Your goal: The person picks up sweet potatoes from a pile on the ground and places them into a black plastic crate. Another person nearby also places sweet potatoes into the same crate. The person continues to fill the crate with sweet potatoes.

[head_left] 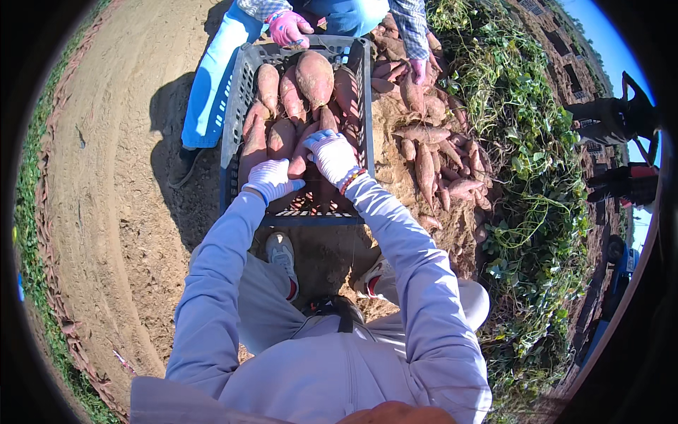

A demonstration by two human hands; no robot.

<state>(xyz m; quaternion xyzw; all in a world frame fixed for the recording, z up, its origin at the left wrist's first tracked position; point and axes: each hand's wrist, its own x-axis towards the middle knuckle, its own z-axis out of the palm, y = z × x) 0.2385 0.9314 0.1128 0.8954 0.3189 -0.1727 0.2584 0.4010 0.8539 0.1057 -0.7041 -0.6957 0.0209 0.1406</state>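
A black plastic crate [230, 135] stands on the soil in front of me, with several reddish sweet potatoes inside. Both of my hands wear striped white gloves with blue fingertips. My left hand [271, 179] and my right hand [332, 153] are over the near half of the crate, gripping one slanted sweet potato [300, 157] between them. A large sweet potato [315, 77] lies on top towards the far side. At the crate's near end its slotted floor shows. My fingers hide part of the held sweet potato.
Across the crate crouches a co-worker, one pink-gloved hand [288, 27] above the far rim, the other [418, 71] at a sweet potato pile [426, 135] on the right. Green vines [522, 212] run beyond it. Bare soil [106, 185] stretches left. More people [609, 119] stand far right.
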